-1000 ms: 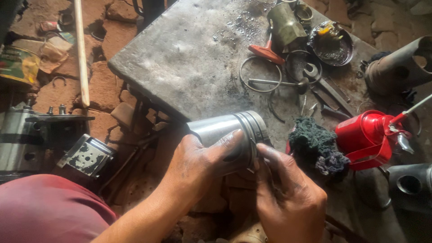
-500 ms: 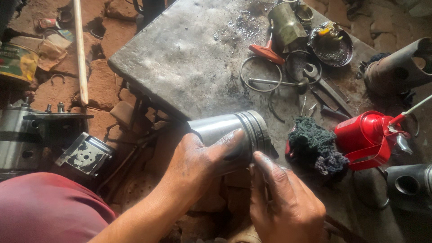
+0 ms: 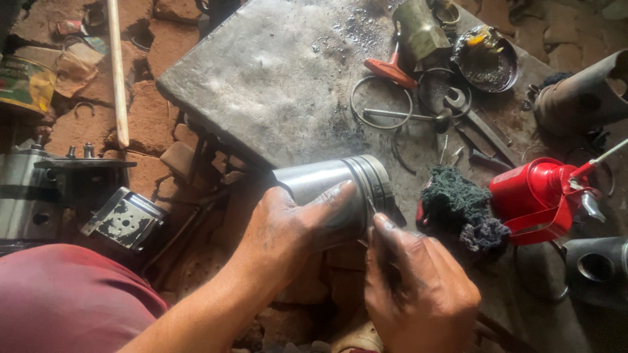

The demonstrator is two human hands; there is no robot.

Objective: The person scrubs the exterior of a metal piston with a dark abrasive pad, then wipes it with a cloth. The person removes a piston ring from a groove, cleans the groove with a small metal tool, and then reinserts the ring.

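While the piston point(image 3: 340, 186) is gripped around its skirt by the left hand point(image 3: 288, 229), its long axis is held roughly level, tilted slightly up toward the right; the grooved ring end is pointed right, toward the dark rag point(image 3: 461, 209), and the plain skirt end is pointed left. It is held in the air just off the near edge of the grey metal surface point(image 3: 275, 78), over broken brick rubble. The left thumb is laid across the front of the skirt, fingers wrapped behind. The right hand point(image 3: 415, 291) is placed just below the ring end, fingers curled closed with the fingertips pressed at the ring grooves; whether a ring or small tool is pinched there cannot be told. Just beside the ring end the rag is bunched, touching the red oil can point(image 3: 536, 196), whose thin spout is aimed up and right. Farther back on the surface are loose wire rings point(image 3: 379, 104), a red-handled tool point(image 3: 391, 70), a spanner point(image 3: 474, 121), a dirty shallow dish point(image 3: 487, 59) and a brass-coloured cylinder point(image 3: 418, 29). A metal sleeve point(image 3: 579, 95) is lying at far right, another point(image 3: 598, 268) at lower right. To the left, a wooden stick point(image 3: 116, 72) and a grey engine part point(image 3: 39, 189) are seen on the ground, well apart from the piston.
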